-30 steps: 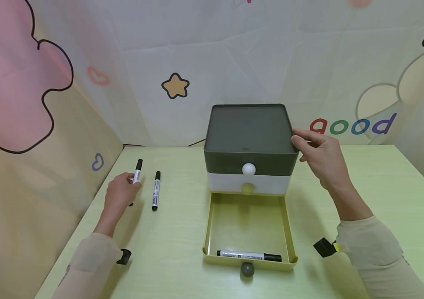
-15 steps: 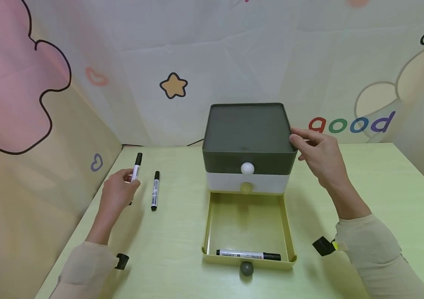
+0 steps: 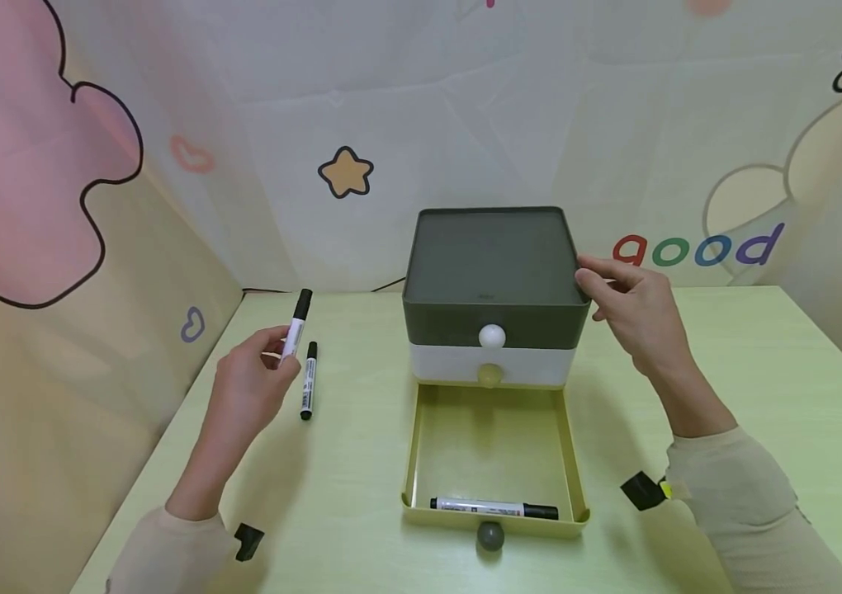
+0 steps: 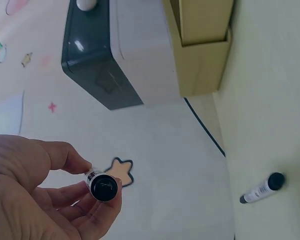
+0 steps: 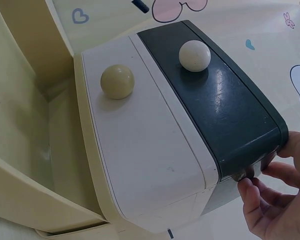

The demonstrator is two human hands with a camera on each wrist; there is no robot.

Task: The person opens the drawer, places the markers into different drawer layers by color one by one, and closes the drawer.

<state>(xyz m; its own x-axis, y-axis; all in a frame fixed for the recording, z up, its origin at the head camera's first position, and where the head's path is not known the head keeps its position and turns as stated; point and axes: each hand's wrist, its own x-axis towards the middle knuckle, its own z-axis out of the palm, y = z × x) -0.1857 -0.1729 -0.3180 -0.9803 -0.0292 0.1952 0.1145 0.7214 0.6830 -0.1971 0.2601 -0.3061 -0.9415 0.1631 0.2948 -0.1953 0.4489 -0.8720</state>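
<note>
A black-capped white marker [image 3: 295, 326] is raised off the table, pinched between the thumb and fingers of my left hand [image 3: 253, 384]. In the left wrist view the marker [image 4: 103, 187] points its black end at the camera. A second marker [image 3: 309, 381] lies on the table just right of that hand. My right hand [image 3: 640, 313] holds the upper right edge of a stacked drawer box [image 3: 495, 256], dark green over white over yellow. The yellow bottom drawer [image 3: 491, 437] is pulled out, with a third marker [image 3: 495, 506] lying across its front.
A grey round knob [image 3: 490, 536] sticks out from the open drawer's front. White [image 3: 492, 336] and yellow [image 3: 490, 375] knobs mark the closed drawers above. Behind the light green table [image 3: 361, 495] hangs a printed cloth [image 3: 421, 99].
My left hand has lifted its marker from beside the other one and brought it up and slightly right. The right hand stays at the box edge.
</note>
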